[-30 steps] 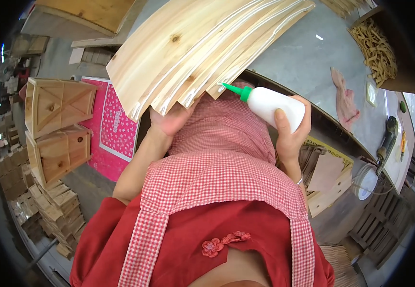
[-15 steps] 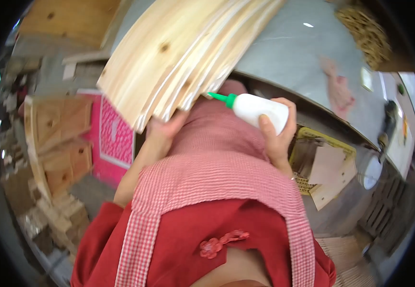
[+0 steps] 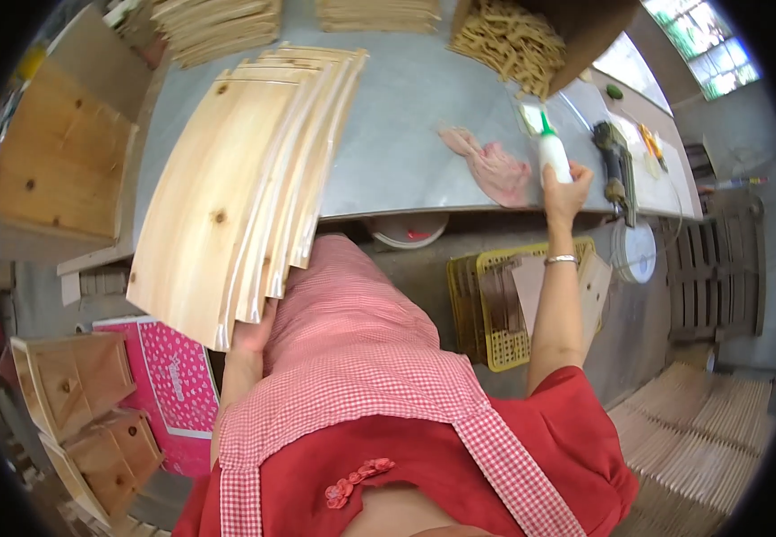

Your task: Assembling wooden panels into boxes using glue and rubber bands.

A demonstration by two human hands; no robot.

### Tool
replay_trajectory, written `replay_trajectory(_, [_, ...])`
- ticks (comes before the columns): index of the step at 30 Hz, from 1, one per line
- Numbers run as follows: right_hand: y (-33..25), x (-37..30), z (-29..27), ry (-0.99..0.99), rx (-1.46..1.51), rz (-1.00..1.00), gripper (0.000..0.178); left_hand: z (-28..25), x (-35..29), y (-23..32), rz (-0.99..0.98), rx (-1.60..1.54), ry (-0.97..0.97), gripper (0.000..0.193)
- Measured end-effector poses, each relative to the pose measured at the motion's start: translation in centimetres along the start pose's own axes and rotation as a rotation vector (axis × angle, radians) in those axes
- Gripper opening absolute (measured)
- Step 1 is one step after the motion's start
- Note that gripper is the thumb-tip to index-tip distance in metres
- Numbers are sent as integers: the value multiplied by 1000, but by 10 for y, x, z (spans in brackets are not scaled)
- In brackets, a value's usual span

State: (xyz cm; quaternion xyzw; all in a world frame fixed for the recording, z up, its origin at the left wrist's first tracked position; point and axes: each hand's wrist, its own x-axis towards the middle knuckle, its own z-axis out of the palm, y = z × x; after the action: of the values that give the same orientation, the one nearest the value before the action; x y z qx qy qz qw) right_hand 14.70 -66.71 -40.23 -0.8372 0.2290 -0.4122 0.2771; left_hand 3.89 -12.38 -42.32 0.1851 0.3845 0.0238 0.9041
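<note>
In my right hand is a white squeeze bottle with a green nozzle pointing up and away, held over the right part of the table. My left hand is under the near end of a fanned stack of pale wooden boards, its fingers mostly hidden by them. The boards overlap stepwise, and shiny white lines of what looks like glue run along their exposed long edges. Their far part lies over the grey table, while the near end juts past its edge toward me.
A crumpled pink cloth and a black power tool lie on the table. Behind are a box of small wooden pieces and stacked boards. Below stand a yellow crate, a white bucket and wooden drawers.
My right hand has carried the bottle away from the boards, rightward over the table, turning its nozzle upward. The view has shifted, and the boards appear lower and farther left.
</note>
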Motion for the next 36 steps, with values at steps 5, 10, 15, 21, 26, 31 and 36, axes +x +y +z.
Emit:
replay_trajectory(5, [7,20,-4,-187,-276,-37,42,-17,-12,68,263,23,-167,71])
replay_trajectory(10, [-71,-5,16,-68,-131,-393,30,-16,-17,111,198,105,-392,68])
replay_trajectory(15, [-210,-96,37,-363,236,-617,28,-9,-18,140,250,294,-490,60])
replay_trajectory(21, [-369,-250,32,-968,168,-973,83,20,-58,147,235,-83,-795,52])
replay_trajectory(26, [-391,-332,82,-789,-128,-1278,63,38,-86,149,81,-293,-1071,49])
replay_trajectory(31, [-391,-260,39,-515,-210,-1486,47,29,-105,153,221,-299,-1040,50])
replay_trajectory(36, [-429,-59,-51,-600,-38,-1286,13,7,-109,159,122,-383,-1142,55])
